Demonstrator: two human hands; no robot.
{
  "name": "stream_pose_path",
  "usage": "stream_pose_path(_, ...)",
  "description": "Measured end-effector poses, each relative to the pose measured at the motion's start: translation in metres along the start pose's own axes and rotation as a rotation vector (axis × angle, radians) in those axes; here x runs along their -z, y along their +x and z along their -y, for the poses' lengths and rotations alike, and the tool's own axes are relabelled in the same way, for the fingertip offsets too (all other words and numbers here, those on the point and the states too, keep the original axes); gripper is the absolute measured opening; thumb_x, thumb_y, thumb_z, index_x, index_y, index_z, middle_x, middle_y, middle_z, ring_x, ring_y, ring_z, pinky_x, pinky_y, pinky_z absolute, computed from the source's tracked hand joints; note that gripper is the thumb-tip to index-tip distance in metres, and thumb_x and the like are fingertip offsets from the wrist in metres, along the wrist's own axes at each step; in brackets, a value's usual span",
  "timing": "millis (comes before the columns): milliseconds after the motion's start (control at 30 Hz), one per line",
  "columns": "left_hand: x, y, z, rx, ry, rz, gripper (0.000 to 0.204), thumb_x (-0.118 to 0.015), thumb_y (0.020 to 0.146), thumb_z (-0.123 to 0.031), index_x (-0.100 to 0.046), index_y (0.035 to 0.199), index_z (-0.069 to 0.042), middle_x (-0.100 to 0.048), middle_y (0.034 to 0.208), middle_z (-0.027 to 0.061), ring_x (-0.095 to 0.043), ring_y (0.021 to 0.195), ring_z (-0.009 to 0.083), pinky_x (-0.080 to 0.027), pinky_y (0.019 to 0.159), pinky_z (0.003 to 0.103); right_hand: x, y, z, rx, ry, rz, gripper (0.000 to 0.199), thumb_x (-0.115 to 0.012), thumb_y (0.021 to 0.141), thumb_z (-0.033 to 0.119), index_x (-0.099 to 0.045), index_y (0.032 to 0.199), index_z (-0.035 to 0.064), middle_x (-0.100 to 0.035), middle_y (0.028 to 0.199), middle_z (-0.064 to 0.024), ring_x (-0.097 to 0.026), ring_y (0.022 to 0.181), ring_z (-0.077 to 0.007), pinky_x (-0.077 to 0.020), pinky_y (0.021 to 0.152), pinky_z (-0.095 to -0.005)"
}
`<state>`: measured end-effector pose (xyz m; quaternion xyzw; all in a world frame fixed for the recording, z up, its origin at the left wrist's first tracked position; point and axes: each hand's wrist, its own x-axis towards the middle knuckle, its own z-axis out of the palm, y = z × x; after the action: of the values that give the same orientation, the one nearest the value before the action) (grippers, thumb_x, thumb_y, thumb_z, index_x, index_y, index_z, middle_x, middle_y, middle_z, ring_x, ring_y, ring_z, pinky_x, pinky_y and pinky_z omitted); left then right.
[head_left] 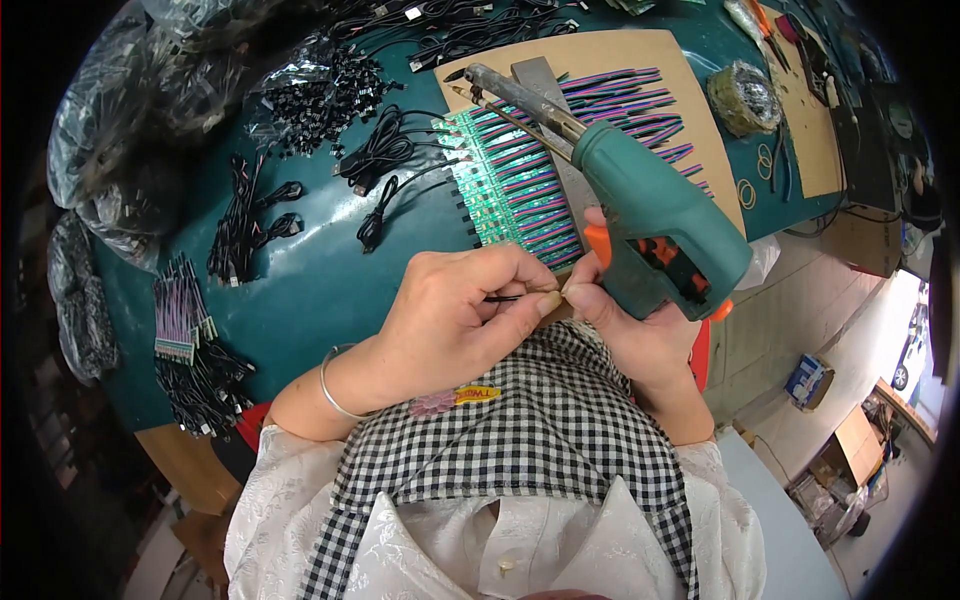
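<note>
My left hand [470, 305] is closed, with a thin black cable [503, 298] between its fingers. Its thumb and fingertips meet those of my right hand [630, 335] in front of my apron. A green soldering gun [650, 190] with an orange trigger sits in my right hand, its metal tip pointing to the upper left. The thumb and forefinger of that hand also pinch at the cable's end, too small to make out. Beyond my hands lies a row of green circuit boards [490, 170] with coloured wires [640, 125], crossed by a grey metal bar [572, 190].
The boards rest on a brown cardboard sheet [610, 50]. Bundled black cables [385, 150] lie left of it, with small black connectors [325, 95] behind. More wired boards [178, 335] are at the far left, near plastic bags [110, 120]. A roll [745, 97] stands at the right.
</note>
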<state>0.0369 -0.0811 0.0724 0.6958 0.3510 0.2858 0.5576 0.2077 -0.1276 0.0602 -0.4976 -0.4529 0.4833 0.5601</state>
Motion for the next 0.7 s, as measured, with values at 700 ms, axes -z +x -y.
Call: stream_pose_path(700, 0.036, 0.037, 0.047, 0.171, 0.454, -0.376, 0.011, -0.062, 0.07, -0.011, -0.062, 0.068, 0.0, -0.059, 0.055, 0.0095, -0.056, 0.046, 0.0157, -0.044, 0.047, 0.026, 0.023, -0.011, 0.009, -0.144, 0.026, -0.16, 0.06, -0.072, 0.067, 0.009, -0.04, 0.113, -0.0118, -0.054, 0.098, -0.0211, -0.054, 0.051, -0.0158, -0.0467, 0.043, -0.0245)
